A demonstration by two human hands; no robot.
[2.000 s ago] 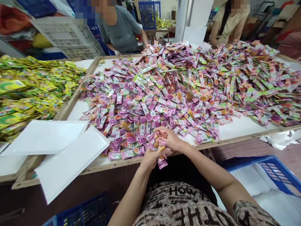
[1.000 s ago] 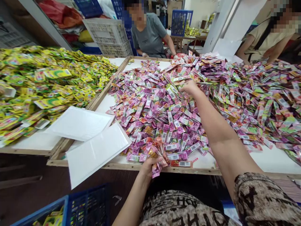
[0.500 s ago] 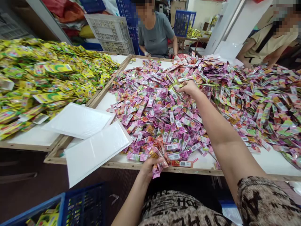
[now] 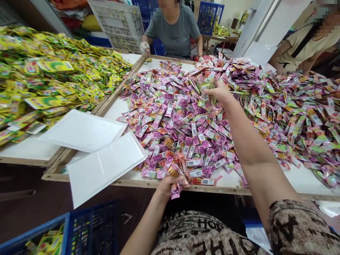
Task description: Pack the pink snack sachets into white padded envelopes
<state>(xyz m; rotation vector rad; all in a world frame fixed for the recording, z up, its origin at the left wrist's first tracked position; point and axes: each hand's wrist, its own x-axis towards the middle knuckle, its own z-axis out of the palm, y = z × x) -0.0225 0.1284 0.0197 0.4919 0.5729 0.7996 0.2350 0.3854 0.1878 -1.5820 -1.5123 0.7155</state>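
Near the table's front edge, my left hand (image 4: 168,185) is closed around a bunch of small pink and orange snack packets (image 4: 177,170), which fan out above and below the fist. My right hand (image 4: 219,94) reaches far out over the heap of purple and pink snack packets (image 4: 183,117). Its fingers are closed on a few greenish-pink packets (image 4: 208,86), smeared by motion, so their number cannot be told. Many packets in the heap show barcodes.
Two white padded sheets (image 4: 106,166) overlap at the left, one overhanging the edge. A wooden rim (image 4: 124,83) divides off yellow-green packets (image 4: 58,81). A person in grey (image 4: 174,32) stands opposite, another person (image 4: 308,46) at right. Blue crates (image 4: 92,230) stand below.
My right hand has shifted slightly right with packets in its fingers. My left hand keeps its bunch. The person opposite has raised a gloved hand to the table corner. The view has tilted slightly.
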